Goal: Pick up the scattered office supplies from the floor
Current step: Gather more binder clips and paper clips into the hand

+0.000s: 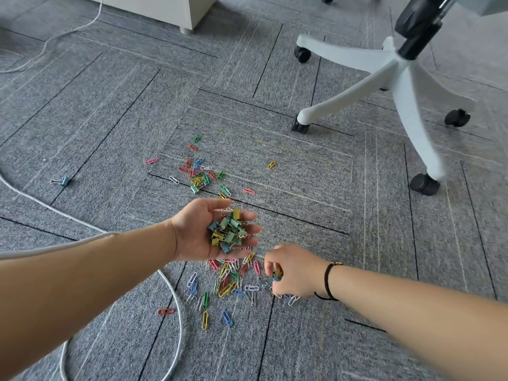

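Note:
My left hand [203, 232] is held palm up above the grey carpet, carrying a heap of small binder clips [229, 229] in green, yellow and blue. My right hand [294, 270] is down at the floor, its fingers curled round a few small binder clips [276, 274] at the right edge of a dense pile of coloured paper clips [228, 281]. A second scatter of paper clips [200, 174] lies farther away. A lone blue binder clip [62, 181] lies far left, and a green one [194, 189] sits in the far scatter.
A white office chair base [395, 78] with black castors stands at the right. A white cable [176, 295] loops over the carpet at the left, under my left forearm. A white cabinet foot [185, 30] is at the top.

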`<action>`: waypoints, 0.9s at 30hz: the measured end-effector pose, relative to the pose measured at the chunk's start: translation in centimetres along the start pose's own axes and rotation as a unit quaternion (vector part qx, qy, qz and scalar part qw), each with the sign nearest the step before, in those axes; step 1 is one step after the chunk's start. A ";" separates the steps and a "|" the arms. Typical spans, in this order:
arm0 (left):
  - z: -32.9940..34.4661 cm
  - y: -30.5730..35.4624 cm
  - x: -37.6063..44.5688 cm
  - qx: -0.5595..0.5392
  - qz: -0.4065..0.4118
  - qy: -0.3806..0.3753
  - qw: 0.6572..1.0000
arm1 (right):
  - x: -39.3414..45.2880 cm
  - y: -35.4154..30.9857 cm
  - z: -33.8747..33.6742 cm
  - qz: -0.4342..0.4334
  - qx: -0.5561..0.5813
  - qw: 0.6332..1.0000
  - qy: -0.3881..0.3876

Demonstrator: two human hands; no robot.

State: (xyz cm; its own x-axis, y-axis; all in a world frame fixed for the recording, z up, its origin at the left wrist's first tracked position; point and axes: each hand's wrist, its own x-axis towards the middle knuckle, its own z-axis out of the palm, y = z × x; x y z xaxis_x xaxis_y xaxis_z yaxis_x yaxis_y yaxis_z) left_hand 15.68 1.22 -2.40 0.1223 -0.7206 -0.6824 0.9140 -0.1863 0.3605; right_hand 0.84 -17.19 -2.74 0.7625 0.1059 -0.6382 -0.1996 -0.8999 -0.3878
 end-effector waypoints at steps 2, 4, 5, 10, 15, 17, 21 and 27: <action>0.0 0.1 -0.1 0.000 0.002 0.004 1.000 | 0.0 0.1 -0.5 0.014 -0.001 1.000 -0.008; 0.0 0.2 -0.2 0.000 0.003 0.007 1.000 | -0.1 0.4 -1.0 0.026 -0.001 1.000 -0.011; 0.0 0.2 -0.3 0.001 0.003 0.007 1.000 | -0.1 0.6 -1.2 0.030 0.002 1.000 -0.008; 0.0 0.2 -0.3 0.001 0.001 0.005 1.000 | -0.1 1.6 -1.6 0.065 0.039 0.997 0.011; 0.0 0.1 -0.3 0.003 -0.002 0.005 1.000 | 0.0 0.9 -2.0 0.102 0.145 0.982 0.058; 0.0 0.1 -0.3 0.004 -0.003 0.006 1.000 | 0.0 0.3 -1.8 0.091 0.138 0.984 0.061; 0.1 0.2 -0.4 0.008 0.001 0.016 1.000 | -0.2 -0.6 -0.7 0.070 0.091 0.993 0.043; 0.4 0.2 -0.4 0.008 0.000 0.035 0.999 | 0.0 -0.1 1.1 0.091 0.007 0.993 0.079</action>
State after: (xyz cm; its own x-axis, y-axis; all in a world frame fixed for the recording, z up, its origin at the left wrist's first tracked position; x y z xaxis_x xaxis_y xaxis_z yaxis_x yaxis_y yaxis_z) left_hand 15.66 1.20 -1.87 0.1499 -0.6728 -0.7245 0.9080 -0.1964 0.3702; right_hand 0.21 -16.62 -3.45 0.8004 -0.1268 -0.5859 -0.3503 -0.8920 -0.2856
